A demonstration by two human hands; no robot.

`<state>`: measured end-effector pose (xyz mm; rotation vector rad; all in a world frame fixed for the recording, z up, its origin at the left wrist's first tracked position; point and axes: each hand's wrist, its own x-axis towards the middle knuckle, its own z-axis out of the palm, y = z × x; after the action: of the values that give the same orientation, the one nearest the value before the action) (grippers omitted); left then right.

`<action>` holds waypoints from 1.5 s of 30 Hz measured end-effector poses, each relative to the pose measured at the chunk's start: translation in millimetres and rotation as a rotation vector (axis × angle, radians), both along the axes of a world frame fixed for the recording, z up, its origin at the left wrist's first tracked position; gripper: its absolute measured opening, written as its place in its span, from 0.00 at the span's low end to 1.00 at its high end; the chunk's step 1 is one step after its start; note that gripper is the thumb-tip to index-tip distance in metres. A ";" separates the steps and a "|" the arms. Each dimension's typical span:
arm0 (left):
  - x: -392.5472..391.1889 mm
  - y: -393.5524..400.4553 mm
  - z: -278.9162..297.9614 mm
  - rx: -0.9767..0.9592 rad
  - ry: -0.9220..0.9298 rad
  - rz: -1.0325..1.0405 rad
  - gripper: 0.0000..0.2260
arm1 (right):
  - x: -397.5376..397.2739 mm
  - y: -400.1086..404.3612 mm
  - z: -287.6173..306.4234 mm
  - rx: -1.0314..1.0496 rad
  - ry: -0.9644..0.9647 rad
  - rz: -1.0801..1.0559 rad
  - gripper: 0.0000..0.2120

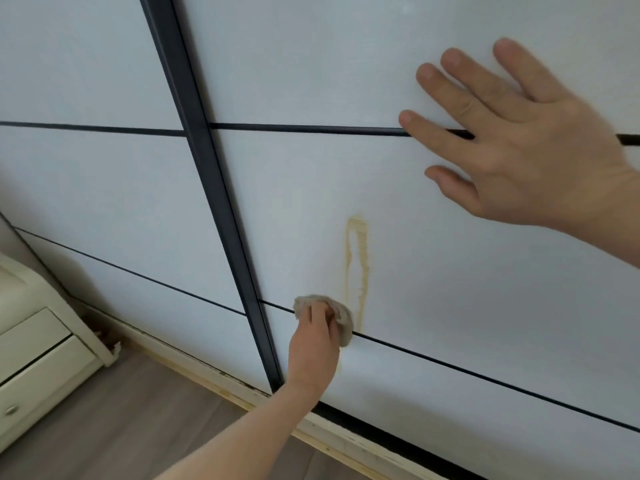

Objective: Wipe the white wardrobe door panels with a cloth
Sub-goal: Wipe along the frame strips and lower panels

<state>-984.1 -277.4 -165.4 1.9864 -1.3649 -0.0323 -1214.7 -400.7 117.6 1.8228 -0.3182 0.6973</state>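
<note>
Nearest the lens, the left forearm [242,434] rose from the lower edge of the view toward the wardrobe door [450,306], and the left hand [313,348] at its end gripped a small crumpled cloth [341,318], fingers curled round the wad so that only its upper and right edges showed. That cloth was pressed against the white door at the thin dark strip [450,367] dividing two panels, just left of the foot of a yellowish vertical stain [358,271]; its position suggested the stain was being worked from the bottom, though the direction of the stroke could not be judged. A faint yellow trace [341,365] also lay below the strip, close to the wrist. The left wrist was held roughly straight, the back of the hand toward the camera. Higher up, the right hand [512,147] lay open, fingers straight and spread, across the upper dark strip [311,128]; whether the palm actually touched the surface was uncertain, but the pose fitted bracing the sliding door, or the body, against the push of wiping. Left of both hands ran the dark vertical frame [214,188] between the two doors. Beyond, at the lower left, stood a cream drawer unit [38,362] on a wood-look floor [138,420], beside the pale bottom rail [346,441].
</note>
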 end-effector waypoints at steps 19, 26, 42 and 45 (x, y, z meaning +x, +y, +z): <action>-30.8 -7.6 27.9 -0.164 -0.125 -0.059 0.04 | -1.5 8.7 1.9 -0.001 -0.006 -0.025 0.24; -38.8 -48.0 217.3 -0.873 -0.133 -0.046 0.08 | -53.4 16.4 -12.3 0.058 -0.048 0.014 0.25; -54.1 -52.0 213.5 -0.957 -0.218 -0.039 0.10 | -69.6 11.2 -23.5 0.000 -0.059 -0.079 0.28; -56.1 -67.6 224.8 -0.994 -0.241 -0.035 0.07 | -68.6 11.0 -24.1 0.006 -0.066 -0.074 0.28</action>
<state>-1040.2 -345.0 59.4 1.1366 -1.1997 0.7442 -1283.3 -389.7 93.5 1.7870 -0.4296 0.7069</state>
